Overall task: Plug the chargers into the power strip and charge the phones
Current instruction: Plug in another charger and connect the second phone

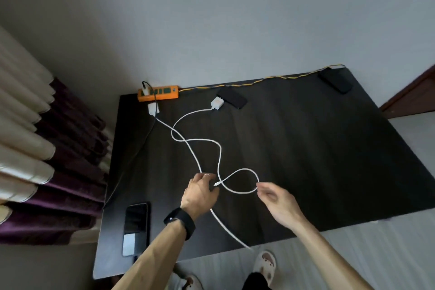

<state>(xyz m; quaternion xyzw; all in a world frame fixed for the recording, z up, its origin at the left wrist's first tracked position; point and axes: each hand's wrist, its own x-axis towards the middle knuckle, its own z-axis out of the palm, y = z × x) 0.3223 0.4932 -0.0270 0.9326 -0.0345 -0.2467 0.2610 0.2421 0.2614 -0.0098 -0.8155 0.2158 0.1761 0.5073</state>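
Note:
An orange power strip [158, 93] lies at the table's far left corner with a black-corded plug in its left socket. Two white chargers lie unplugged: one [153, 109] just in front of the strip, another [217, 102] beside a dark phone [233, 98]. Their white cables [220, 151] cross and loop mid-table. My left hand [200, 192] rests on the crossing cables near a connector tip [215, 185], its fingers curled over one cable. My right hand [279, 202] hovers by the loop, fingers apart, holding nothing. A second phone [135, 228] lies near left. A third [336, 81] lies far right.
The dark table [306, 148] stands against a grey wall. A yellow-black cord [259, 80] runs along its back edge from the strip. Curtains [47, 160] hang at the left. A white cable end hangs over the front edge above my slippered feet [264, 263].

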